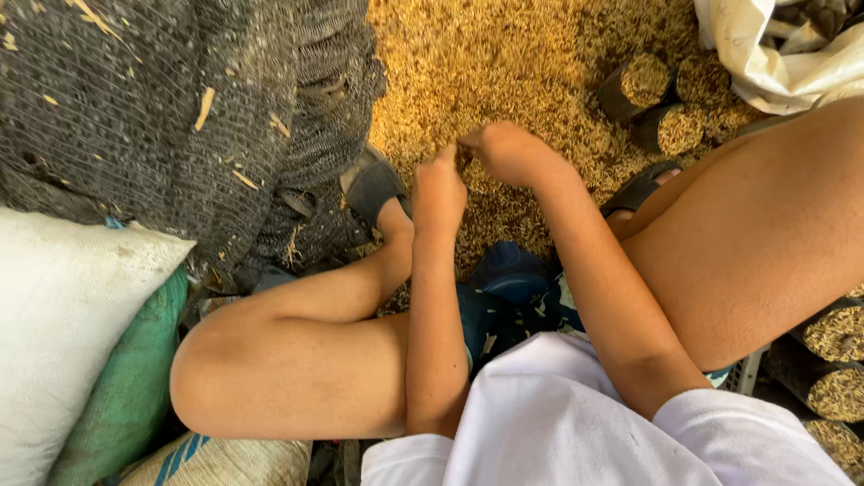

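I sit low with knees apart over a heap of golden rice husk [504,63]. My left hand [438,191] and my right hand [509,153] meet at the heap's near edge, fingers curled together and pressed into the husk. Whatever lies between the fingers is hidden, apart from loose husk. My feet wear dark sandals, the left one [371,183] beside the netting and the right one [641,187] at the heap's right side.
Dark mesh netting [180,108] covers the upper left. White [54,306] and green [126,387] sacks lie at left. Small black bags filled with husk [661,103] stand at upper right, more [832,360] at lower right. A white plastic sack [783,54] fills the top right corner.
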